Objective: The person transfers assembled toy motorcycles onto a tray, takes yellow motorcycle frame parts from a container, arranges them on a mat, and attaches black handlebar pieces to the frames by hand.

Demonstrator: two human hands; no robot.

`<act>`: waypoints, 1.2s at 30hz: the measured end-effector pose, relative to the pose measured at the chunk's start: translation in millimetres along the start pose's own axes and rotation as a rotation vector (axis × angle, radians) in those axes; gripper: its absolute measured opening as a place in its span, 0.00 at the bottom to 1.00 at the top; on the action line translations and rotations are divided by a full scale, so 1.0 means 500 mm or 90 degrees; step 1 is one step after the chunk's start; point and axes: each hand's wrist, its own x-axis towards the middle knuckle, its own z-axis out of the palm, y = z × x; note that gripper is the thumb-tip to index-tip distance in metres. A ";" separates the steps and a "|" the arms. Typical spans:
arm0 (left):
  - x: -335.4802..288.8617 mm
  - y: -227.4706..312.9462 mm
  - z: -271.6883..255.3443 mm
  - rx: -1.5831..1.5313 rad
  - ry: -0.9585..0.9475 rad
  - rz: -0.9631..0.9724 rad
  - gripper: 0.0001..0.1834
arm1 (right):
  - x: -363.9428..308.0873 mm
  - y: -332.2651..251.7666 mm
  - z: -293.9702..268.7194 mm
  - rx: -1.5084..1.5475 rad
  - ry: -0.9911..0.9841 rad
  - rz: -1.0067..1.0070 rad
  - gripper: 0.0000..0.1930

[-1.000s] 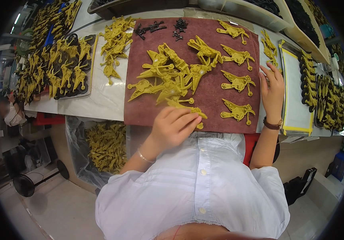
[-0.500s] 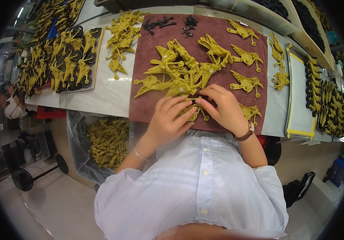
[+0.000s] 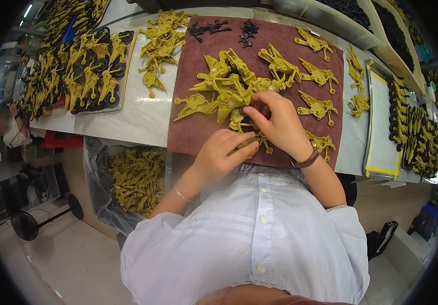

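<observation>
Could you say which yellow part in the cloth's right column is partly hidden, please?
The bottom yellow part: the right hand overlaps its left end; the other three show whole.

Inscriptions: none could be read. Small white tag [image 3: 315,33] lay near far edge of maroon cloth [image 3: 280,41]; any print was illegible.

A pale buttoned shirt [image 3: 214,239], brown-strapped watch [image 3: 307,159] and thin bracelet [image 3: 182,195] are worn.

Part heap [image 3: 231,97] on cloth [image 3: 277,31], left of part column [image 3: 317,107].
</observation>
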 end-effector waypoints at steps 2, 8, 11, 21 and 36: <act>0.012 -0.001 0.010 -0.004 0.013 0.008 0.17 | 0.016 0.007 0.004 0.007 0.044 -0.036 0.10; 0.019 -0.002 0.024 0.039 0.005 0.028 0.15 | 0.033 -0.009 -0.006 0.010 0.043 -0.081 0.22; 0.016 -0.001 0.021 0.048 0.003 0.041 0.15 | 0.012 -0.025 -0.008 -0.007 0.082 -0.071 0.27; -0.012 -0.001 -0.015 0.050 0.012 0.064 0.18 | -0.010 -0.016 -0.028 -0.128 -0.138 -0.118 0.07; 0.026 -0.011 0.030 0.067 -0.014 0.053 0.19 | 0.064 0.002 -0.061 0.281 -0.050 0.049 0.08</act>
